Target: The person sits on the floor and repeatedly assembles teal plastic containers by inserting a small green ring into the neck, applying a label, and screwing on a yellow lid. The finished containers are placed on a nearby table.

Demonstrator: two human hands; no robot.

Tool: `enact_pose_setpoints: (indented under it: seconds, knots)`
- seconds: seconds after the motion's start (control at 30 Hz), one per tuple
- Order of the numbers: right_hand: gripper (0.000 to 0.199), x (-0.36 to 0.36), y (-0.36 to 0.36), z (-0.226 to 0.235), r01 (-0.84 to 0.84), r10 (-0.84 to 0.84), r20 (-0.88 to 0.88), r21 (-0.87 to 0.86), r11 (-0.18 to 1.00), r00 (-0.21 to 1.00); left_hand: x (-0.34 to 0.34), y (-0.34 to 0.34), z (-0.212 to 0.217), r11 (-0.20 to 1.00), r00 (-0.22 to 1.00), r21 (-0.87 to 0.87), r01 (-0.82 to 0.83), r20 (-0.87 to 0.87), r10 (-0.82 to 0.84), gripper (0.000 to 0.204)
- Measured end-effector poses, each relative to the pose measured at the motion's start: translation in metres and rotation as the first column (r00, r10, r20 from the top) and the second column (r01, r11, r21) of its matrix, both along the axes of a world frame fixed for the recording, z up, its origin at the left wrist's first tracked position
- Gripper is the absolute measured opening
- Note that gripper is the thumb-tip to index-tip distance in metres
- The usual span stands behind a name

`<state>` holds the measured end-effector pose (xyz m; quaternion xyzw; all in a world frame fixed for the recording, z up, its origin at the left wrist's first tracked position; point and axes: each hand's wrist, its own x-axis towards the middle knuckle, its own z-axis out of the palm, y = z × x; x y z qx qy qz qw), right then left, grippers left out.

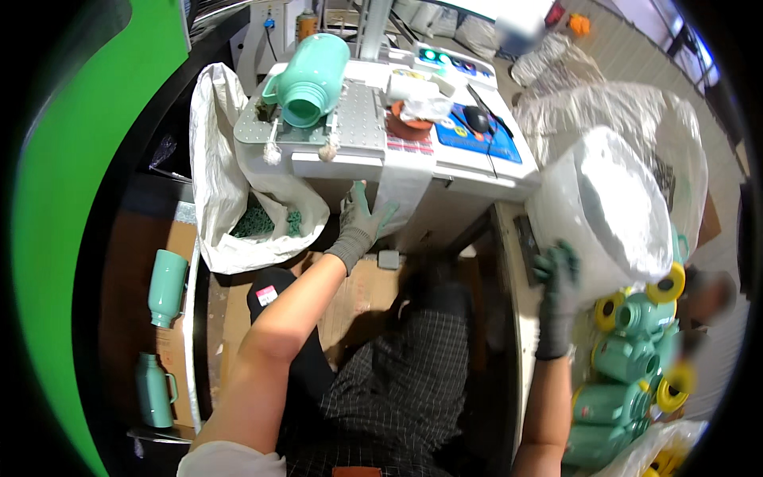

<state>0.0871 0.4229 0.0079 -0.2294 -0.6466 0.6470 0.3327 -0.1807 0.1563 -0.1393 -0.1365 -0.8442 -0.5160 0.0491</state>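
Both of my hands wear grey knit gloves with green palms. My left hand [364,216] is open, fingers spread, below the front edge of the white machine, beside a hanging strip of pale film [404,191]. Slightly blurred, my right hand [559,270] has its fingers apart at the side of a large white bucket [566,215]; I see nothing held in it. A mint-green flask body [319,70] with a handle lies tilted on the perforated metal plate [362,119], its open mouth toward me. Two rope-wrapped pegs [329,147] stick out under it.
A white sack [213,171] with green bits hangs at the left. Two green flasks [165,288] lie on cardboard farther left. Several green flasks with yellow rings [608,404] are piled at the lower right. On the machine are a black mouse [476,119] and a brown tape roll [407,126].
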Motion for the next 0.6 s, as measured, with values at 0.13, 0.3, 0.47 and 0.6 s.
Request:
enact_pose_setpoints:
  seconds: [0.13,0.3,0.47,0.6]
  knots:
    - [0.061,-0.151,-0.051,-0.035,-0.245,0.271,-0.041,0.312,0.918,0.962,-0.026,0.018,-0.009,0.970,0.994,0.238,0.048,0.085,-0.070,0.089]
    - [0.095,-0.292,-0.070,-0.030,-0.050,0.046,0.023,0.638,0.769,0.999,-0.034,0.030,-0.002,0.936,0.970,0.348,0.058,0.202,-0.135,0.056]
    - [0.121,-0.360,-0.077,-0.014,-0.251,-0.102,0.356,0.808,0.533,0.929,-0.031,0.035,0.007,0.956,0.983,0.290,0.034,0.163,-0.084,0.035]
    - [0.118,-0.369,-0.089,-0.016,-0.259,-0.232,0.388,0.859,0.441,0.892,-0.032,0.031,0.009,0.956,0.990,0.282,0.081,0.087,-0.110,0.027]
